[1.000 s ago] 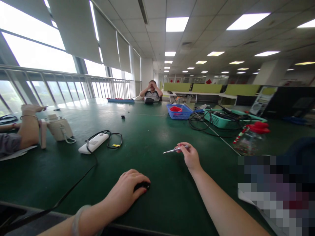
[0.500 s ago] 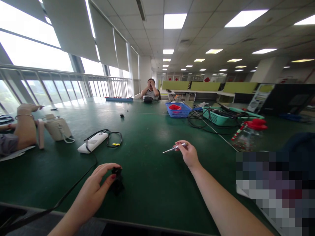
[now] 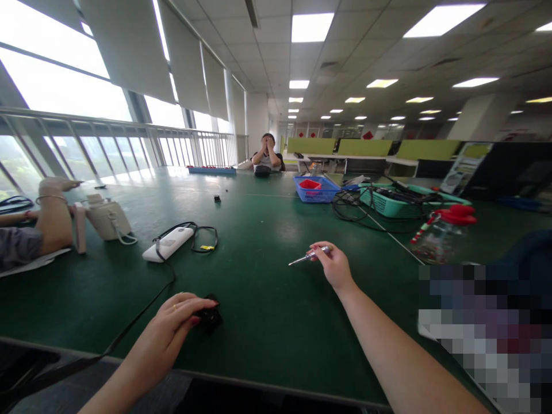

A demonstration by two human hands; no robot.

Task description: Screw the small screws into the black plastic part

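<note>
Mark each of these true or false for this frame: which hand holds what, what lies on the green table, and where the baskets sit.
1. The right hand holds a slim screwdriver. True.
2. The left hand grips a white box. False: its fingers pinch a small black part on the green table.
3. The blue basket holds something red. True.
4. The white device lies inside the teal basket. False: it lies on the table, with a black cable by it.
5. The red-capped clear bottle is in the right hand. False: it lies on the table, apart.
</note>
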